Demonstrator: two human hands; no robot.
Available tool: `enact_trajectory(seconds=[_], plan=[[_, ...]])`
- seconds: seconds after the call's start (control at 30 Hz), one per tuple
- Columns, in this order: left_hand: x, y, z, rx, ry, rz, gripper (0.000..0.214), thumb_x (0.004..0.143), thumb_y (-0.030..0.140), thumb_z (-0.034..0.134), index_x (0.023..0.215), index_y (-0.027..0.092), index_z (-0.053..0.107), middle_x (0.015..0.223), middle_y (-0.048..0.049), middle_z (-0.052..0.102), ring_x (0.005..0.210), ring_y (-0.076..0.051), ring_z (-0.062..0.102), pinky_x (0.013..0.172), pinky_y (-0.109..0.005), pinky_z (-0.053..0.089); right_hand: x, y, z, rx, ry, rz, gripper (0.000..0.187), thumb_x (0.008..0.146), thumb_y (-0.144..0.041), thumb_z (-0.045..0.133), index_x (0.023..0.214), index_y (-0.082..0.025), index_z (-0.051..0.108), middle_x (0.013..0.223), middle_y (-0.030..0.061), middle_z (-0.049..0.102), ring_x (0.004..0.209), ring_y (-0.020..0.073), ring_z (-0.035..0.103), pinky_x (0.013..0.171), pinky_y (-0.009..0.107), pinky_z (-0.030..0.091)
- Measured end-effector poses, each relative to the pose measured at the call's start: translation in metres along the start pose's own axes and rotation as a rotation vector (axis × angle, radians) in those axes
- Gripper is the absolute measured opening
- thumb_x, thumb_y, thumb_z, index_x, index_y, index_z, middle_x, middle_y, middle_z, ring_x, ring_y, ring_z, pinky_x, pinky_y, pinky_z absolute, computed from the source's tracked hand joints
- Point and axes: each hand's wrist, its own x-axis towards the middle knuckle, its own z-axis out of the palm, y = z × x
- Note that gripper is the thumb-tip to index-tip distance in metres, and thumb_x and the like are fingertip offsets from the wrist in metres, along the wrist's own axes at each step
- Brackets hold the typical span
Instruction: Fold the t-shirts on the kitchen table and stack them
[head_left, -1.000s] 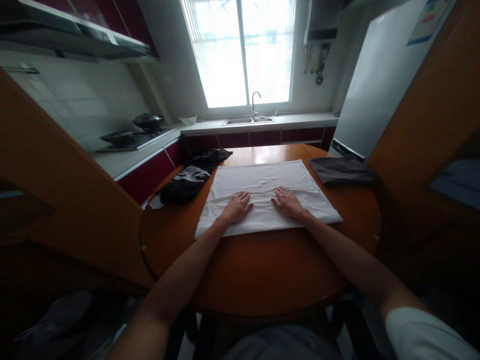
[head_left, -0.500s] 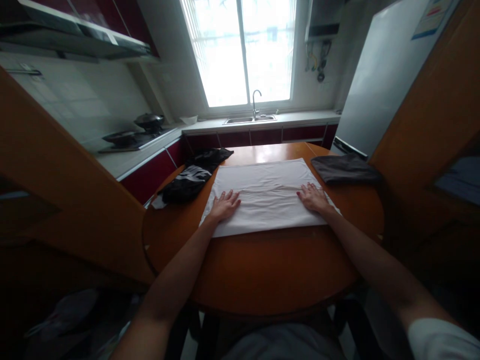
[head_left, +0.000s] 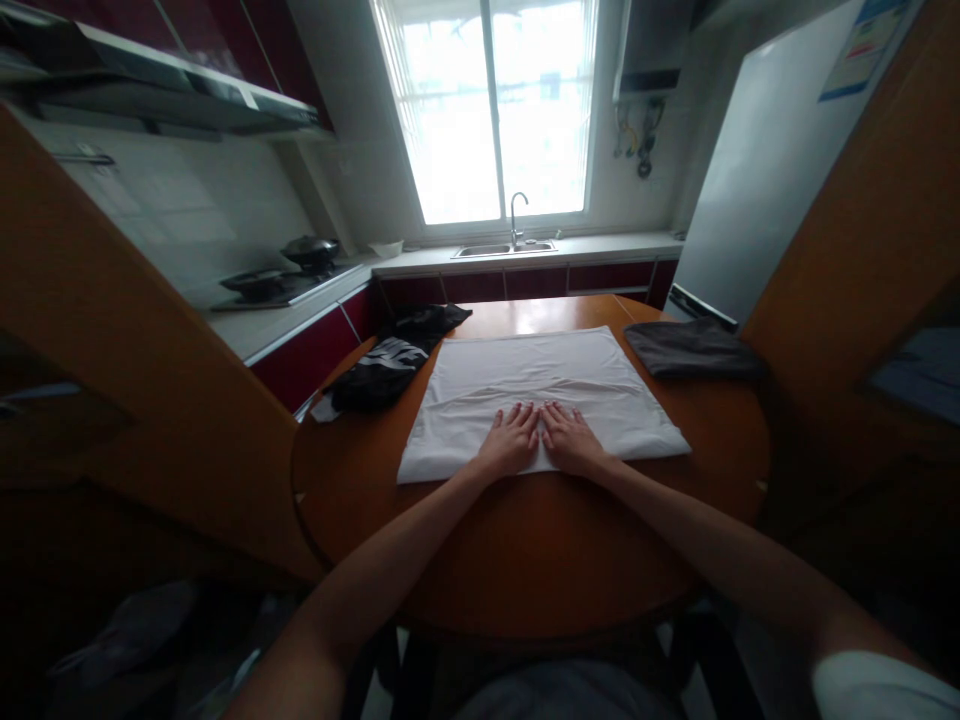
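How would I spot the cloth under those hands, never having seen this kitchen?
Find the rounded wooden table before the window. At its middle lies a flat cloth with the left hand and right hand on it. White, it stands out between the black cloth on its left and grey cloth on its right.

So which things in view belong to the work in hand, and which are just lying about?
In the work:
- white cloth, spread creased on the wooden table
- left hand and right hand, side by side, flat on its near part

Lying about:
- black cloth with pale print, on the left
- dark grey cloth, on the right
- cookware on the hob
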Motion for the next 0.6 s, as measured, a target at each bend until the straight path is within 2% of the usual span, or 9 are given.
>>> enact_trajectory(seconds=[0.07,0.2,0.43,0.6], plan=[[-0.004,-0.007,-0.001,0.004,-0.012,-0.019,0.059,0.104,0.04,0.026,0.161,0.022,0.025,0.167,-0.0086,0.021,0.155,-0.029,0.017,0.122,-0.058,0.016,-0.004,0.01,-0.001,-0.017,-0.003,0.033,0.063,0.101,-0.036,0.031,0.157,-0.009,0.031,0.166,0.0136,0.024,0.154,0.0253,0.018,0.123,0.05,0.014],[-0.022,-0.032,-0.01,0.002,-0.025,-0.091,0.06,0.104,0.046,0.027,0.161,0.025,0.025,0.167,-0.0068,0.021,0.155,-0.029,0.016,0.122,-0.057,0.017,-0.017,0.045,-0.009,-0.067,-0.036,0.131,0.065,0.103,-0.045,0.028,0.159,-0.012,0.03,0.166,0.0129,0.022,0.154,0.025,0.018,0.123,0.051,0.012],[-0.082,-0.087,-0.022,0.083,0.007,-0.297,0.059,0.104,0.04,0.024,0.159,0.018,0.031,0.165,-0.0098,0.026,0.153,-0.029,0.023,0.121,-0.052,0.024,-0.055,0.116,-0.015,-0.177,0.036,0.288,0.064,0.103,-0.044,0.026,0.157,-0.011,0.034,0.165,0.0122,0.026,0.153,0.0249,0.021,0.123,0.049,0.013],[-0.119,-0.109,-0.027,0.122,0.023,-0.427,0.06,0.105,0.042,0.02,0.158,0.018,0.034,0.165,-0.0064,0.027,0.154,-0.028,0.022,0.122,-0.055,0.024,-0.075,0.149,-0.015,-0.172,0.047,0.379,0.065,0.102,-0.047,0.022,0.157,-0.015,0.035,0.166,0.0093,0.025,0.152,0.026,0.023,0.122,0.053,0.018]])
